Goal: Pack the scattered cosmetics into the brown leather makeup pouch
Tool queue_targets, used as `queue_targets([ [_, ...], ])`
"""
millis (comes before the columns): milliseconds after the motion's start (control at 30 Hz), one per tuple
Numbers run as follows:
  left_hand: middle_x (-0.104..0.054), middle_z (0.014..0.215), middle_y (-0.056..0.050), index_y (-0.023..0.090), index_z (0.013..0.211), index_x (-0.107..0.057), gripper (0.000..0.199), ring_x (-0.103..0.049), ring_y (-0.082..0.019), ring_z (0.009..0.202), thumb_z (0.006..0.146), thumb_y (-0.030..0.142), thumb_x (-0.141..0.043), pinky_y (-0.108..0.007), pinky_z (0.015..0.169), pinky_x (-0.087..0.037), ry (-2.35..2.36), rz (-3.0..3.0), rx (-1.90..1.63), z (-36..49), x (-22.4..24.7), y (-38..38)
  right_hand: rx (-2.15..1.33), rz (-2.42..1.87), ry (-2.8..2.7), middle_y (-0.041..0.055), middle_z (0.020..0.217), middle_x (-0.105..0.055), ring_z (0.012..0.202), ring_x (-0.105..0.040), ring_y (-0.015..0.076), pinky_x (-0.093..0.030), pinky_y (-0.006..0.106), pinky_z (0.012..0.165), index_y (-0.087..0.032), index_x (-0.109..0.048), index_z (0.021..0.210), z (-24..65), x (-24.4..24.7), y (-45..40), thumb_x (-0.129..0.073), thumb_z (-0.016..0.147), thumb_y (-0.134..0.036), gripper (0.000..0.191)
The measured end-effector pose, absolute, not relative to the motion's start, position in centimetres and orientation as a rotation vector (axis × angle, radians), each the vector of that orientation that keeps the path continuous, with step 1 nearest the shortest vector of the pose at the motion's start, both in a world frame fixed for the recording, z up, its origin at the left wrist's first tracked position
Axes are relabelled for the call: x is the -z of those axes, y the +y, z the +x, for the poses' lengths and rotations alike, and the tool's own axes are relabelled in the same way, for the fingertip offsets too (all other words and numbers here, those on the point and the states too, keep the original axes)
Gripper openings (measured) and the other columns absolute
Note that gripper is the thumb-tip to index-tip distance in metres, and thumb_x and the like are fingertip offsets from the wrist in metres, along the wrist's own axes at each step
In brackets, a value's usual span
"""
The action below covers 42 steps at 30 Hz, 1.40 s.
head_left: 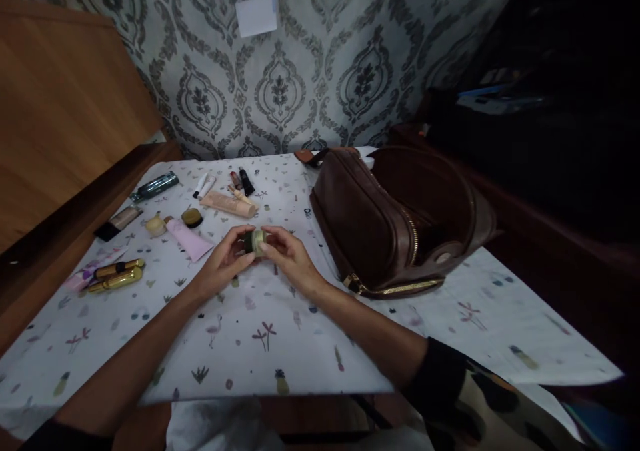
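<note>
Between my two hands is a small cosmetic jar (258,241), with a dark green lid end and a pale body, held sideways above the tablecloth. My left hand (231,256) has its fingers and thumb closed around the dark end. On the pale end, my right hand (289,256) grips with thumb and fingers. A pink squeeze tube (189,239) lies to the left of my left hand, and a peach tube (229,204) lies just beyond it. To the right of my right hand stands a brown leather bag (370,224), its zipped top gaping.
At the left lie gold tubes (116,277), a dark-capped bottle (120,221), a teal bottle (156,187) and two small round jars, one an olive-lidded jar (191,217). Small tubes (246,181) lie farther back. A wooden panel (75,84) borders the left side; a patterned wall (280,91) stands behind.
</note>
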<state>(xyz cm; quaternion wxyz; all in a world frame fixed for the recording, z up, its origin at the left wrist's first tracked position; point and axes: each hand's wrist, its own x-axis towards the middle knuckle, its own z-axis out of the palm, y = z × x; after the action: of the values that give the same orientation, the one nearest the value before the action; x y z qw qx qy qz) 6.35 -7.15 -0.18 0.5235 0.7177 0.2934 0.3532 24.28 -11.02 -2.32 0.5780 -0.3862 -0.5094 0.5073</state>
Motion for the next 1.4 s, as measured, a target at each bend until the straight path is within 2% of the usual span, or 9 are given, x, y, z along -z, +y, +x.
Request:
queue_targets([
  [200,-0.061,0.123,-0.009,0.022,0.134,-0.049,0.055,-0.063,-0.025,0.111,0.089,0.048,-0.067,-0.034,0.083,-0.059,0.822,1.752,-0.809,6.3,0.6,-7.3,-1.173,-1.005,-1.213,0.0026,0.096,-0.067,0.078,-0.064,0.0151,-0.055,0.028,0.069,-0.022,-0.060,0.115,24.3,2.6,-10.8,-0.062,0.090,-0.046,0.035],
  [300,-0.062,0.126,-0.010,0.022,0.136,-0.050,0.054,-0.062,-0.026,0.116,0.091,0.050,-0.063,-0.036,0.089,-0.058,0.931,1.889,-0.832,6.2,0.5,-7.3,-1.127,-1.096,-1.269,0.0022,0.096,-0.067,0.069,-0.063,0.0128,-0.054,0.027,0.066,-0.021,-0.061,0.119,24.3,2.4,-11.0,-0.056,0.095,-0.040,0.030],
  [400,-0.061,0.133,-0.010,0.022,0.138,-0.051,0.053,-0.059,-0.027,0.123,0.093,0.050,-0.059,-0.039,0.099,-0.054,0.996,2.063,-0.862,6.1,0.3,-7.4,-1.036,-1.172,-1.321,0.0031,0.096,-0.068,0.077,-0.065,0.0152,-0.054,0.027,0.069,-0.020,-0.061,0.122,24.1,2.2,-11.3,-0.055,0.096,-0.034,0.030],
  [533,-0.061,0.132,-0.010,0.022,0.138,-0.052,0.051,-0.061,-0.026,0.120,0.095,0.048,-0.055,-0.039,0.099,-0.054,0.991,2.253,-0.899,5.8,0.4,-7.3,-0.821,-1.257,-1.426,0.0071,0.108,-0.069,0.096,-0.064,0.0189,-0.054,0.031,0.081,-0.017,-0.062,0.120,24.0,2.1,-11.5,-0.057,0.092,-0.023,0.029],
  [767,-0.062,0.129,-0.011,0.021,0.137,-0.051,0.049,-0.061,-0.027,0.120,0.095,0.044,-0.057,-0.043,0.103,-0.052,0.968,2.344,-0.879,6.3,1.4,-6.5,-0.613,-1.274,-1.613,0.0110,0.108,-0.067,0.099,-0.061,0.0212,-0.051,0.040,0.094,-0.015,-0.064,0.113,24.3,2.5,-11.6,-0.054,0.088,-0.013,0.027],
  [1000,-0.057,0.140,-0.014,0.021,0.142,-0.046,0.052,-0.055,-0.028,0.129,0.095,0.039,-0.060,-0.044,0.110,-0.046,0.899,2.372,-0.820,6.3,1.1,-6.6,-0.616,-1.206,-1.631,0.0124,0.113,-0.065,0.103,-0.062,0.0241,-0.052,0.043,0.094,-0.017,-0.059,0.123,24.4,3.0,-11.6,-0.051,0.087,-0.017,0.037],
  [1167,-0.053,0.140,-0.013,0.022,0.141,-0.045,0.045,-0.049,-0.027,0.135,0.096,0.025,-0.053,-0.046,0.115,-0.040,0.897,2.376,-0.965,6.3,0.9,-6.8,-0.642,-1.246,-1.597,0.0092,0.105,-0.068,0.092,-0.065,0.0218,-0.054,0.040,0.087,-0.019,-0.055,0.128,24.4,3.0,-11.8,-0.050,0.087,-0.020,0.042],
  [1300,-0.053,0.137,-0.014,0.021,0.138,-0.046,0.048,-0.049,-0.027,0.132,0.091,0.016,-0.051,-0.046,0.114,-0.040,0.867,2.385,-0.996,6.3,0.8,-6.6,-0.661,-1.261,-1.589,0.0088,0.102,-0.069,0.089,-0.066,0.0210,-0.054,0.039,0.084,-0.017,-0.056,0.128,24.5,3.2,-11.7,-0.049,0.088,-0.025,0.042],
  [1400,-0.054,0.133,-0.014,0.020,0.135,-0.048,0.044,-0.050,-0.027,0.128,0.091,0.017,-0.051,-0.044,0.111,-0.042,0.888,2.381,-1.023,6.2,0.7,-6.6,-0.677,-1.256,-1.591,0.0083,0.100,-0.070,0.088,-0.066,0.0206,-0.054,0.038,0.083,-0.018,-0.057,0.126,24.6,3.2,-11.7,-0.049,0.088,-0.027,0.040],
])
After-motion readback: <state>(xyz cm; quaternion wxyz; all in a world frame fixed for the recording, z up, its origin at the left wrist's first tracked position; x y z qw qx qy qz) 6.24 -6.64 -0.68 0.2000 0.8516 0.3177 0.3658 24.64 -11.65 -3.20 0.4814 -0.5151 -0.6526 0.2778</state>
